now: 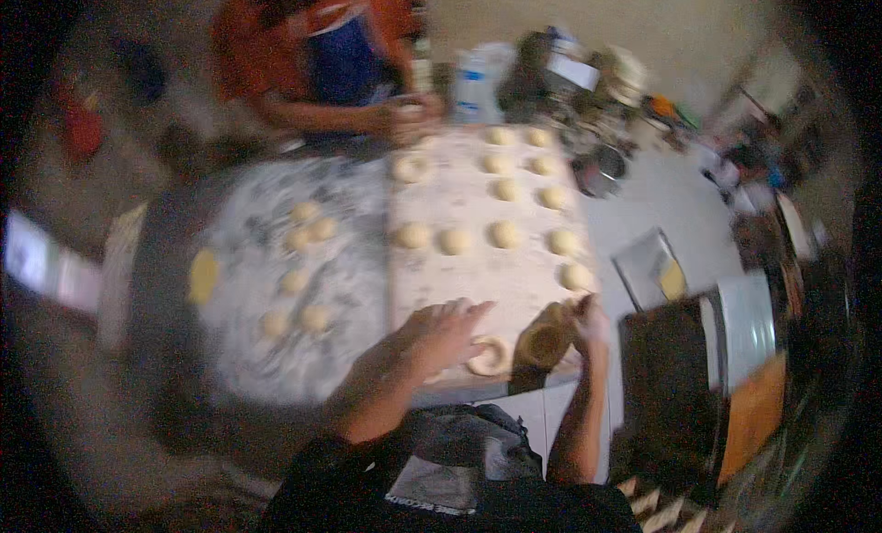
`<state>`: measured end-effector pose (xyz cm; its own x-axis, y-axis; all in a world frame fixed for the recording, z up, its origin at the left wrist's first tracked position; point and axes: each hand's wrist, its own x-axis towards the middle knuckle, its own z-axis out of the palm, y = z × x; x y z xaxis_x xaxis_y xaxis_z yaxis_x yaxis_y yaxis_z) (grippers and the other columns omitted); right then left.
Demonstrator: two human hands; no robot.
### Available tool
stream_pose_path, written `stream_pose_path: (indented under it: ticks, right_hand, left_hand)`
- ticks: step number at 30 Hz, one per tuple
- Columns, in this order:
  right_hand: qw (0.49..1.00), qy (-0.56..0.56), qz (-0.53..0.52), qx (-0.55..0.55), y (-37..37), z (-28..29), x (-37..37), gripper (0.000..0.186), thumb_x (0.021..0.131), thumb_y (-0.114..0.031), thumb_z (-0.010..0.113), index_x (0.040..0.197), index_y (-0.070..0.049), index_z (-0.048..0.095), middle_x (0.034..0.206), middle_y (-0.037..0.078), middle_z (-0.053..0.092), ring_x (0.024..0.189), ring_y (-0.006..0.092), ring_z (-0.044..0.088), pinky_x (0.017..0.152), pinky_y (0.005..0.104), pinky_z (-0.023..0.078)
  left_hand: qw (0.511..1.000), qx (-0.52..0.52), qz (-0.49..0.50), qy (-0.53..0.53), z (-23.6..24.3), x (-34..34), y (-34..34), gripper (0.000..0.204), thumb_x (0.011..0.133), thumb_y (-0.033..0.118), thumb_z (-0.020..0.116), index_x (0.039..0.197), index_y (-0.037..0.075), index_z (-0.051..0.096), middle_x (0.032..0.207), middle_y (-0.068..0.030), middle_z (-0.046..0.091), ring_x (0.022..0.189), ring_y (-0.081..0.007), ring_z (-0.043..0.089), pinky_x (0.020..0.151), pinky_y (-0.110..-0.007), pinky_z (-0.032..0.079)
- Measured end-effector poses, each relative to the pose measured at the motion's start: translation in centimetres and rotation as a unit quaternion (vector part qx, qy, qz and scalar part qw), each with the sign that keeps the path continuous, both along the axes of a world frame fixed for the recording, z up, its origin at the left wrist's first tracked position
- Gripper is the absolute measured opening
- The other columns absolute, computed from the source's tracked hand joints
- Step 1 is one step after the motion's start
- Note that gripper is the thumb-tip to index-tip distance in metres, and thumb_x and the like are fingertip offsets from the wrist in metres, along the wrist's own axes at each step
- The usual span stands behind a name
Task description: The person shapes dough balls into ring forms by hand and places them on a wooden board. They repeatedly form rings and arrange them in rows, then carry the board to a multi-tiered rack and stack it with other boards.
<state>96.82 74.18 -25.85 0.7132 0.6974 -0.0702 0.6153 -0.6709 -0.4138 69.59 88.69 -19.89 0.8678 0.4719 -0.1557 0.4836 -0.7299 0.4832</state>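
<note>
My left hand [446,333] is over the near edge of a pale board [446,283], palm down with its fingers stretched out. Just beside its fingertips lies a ring-shaped piece of dough [485,357] with a hollow centre. At the board's right edge is my right hand [593,323], close below a round dough ball [576,277]; blur hides how its fingers are set and whether they touch anything. Several more dough balls [504,234] sit in loose rows across the board. Near the far left corner rests another hollowed dough piece [411,170].
Left of the board, a floured dark surface [248,221] bears several dough balls [315,319] and a flat yellow oval [203,276]. Across the table a person in an orange top [266,51] works with both hands together. To the right are a tray [643,266] and a dark pot [606,167].
</note>
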Motion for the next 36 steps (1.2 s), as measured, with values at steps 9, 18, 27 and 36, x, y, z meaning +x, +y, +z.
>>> stream_pose_path:
  ticks: [9, 18, 27, 36]
  right_hand:
    - [0.851, 0.277, 0.436, 0.094, 19.3, 2.4, -22.8, 0.035, 0.082, -0.017, 0.072, 0.114, -0.005, 0.063, 0.103, 0.013, 0.07, 0.097, 0.0243, 0.068, 0.08, 0.0374, 0.053]
    - [0.867, 0.1, 0.48, -0.09, 29.7, 3.4, -31.8, 0.032, 0.084, -0.024, 0.07, 0.107, -0.004, 0.061, 0.097, 0.017, 0.069, 0.094, 0.0346, 0.067, 0.082, 0.0407, 0.052]
    - [0.887, 0.28, 0.338, 0.144, 25.3, 10.8, -37.9, 0.048, 0.083, -0.002, 0.065, 0.125, -0.002, 0.043, 0.1, 0.015, 0.063, 0.087, 0.0273, 0.064, 0.076, 0.0393, 0.052]
    - [0.61, 0.681, 0.352, 0.201, 28.3, 7.4, -40.3, 0.053, 0.092, -0.016, 0.061, 0.137, -0.006, 0.035, 0.113, 0.014, 0.059, 0.112, 0.0311, 0.059, 0.101, 0.0457, 0.043]
  left_hand:
    - [0.892, -0.115, 0.376, -0.222, -5.3, -17.0, 3.5, 0.039, 0.09, 0.015, 0.063, 0.127, 0.008, 0.053, 0.114, -0.0218, 0.061, 0.106, -0.0356, 0.061, 0.091, -0.043, 0.048]
    - [0.847, -0.11, 0.453, -0.256, -6.9, -24.3, 10.1, 0.032, 0.095, 0.024, 0.058, 0.117, 0.001, 0.055, 0.104, -0.0257, 0.065, 0.095, -0.0424, 0.064, 0.081, -0.049, 0.051]
    - [0.832, -0.177, 0.342, -0.4, -1.6, -27.4, 12.4, 0.044, 0.079, 0.023, 0.079, 0.114, 0.003, 0.062, 0.097, -0.0142, 0.067, 0.087, -0.0245, 0.065, 0.077, -0.037, 0.052]
    - [0.762, 0.009, 0.424, -0.489, -0.5, -28.1, 14.7, 0.039, 0.084, -0.006, 0.055, 0.121, 0.003, 0.046, 0.104, -0.0152, 0.058, 0.098, -0.029, 0.06, 0.084, -0.04, 0.049]
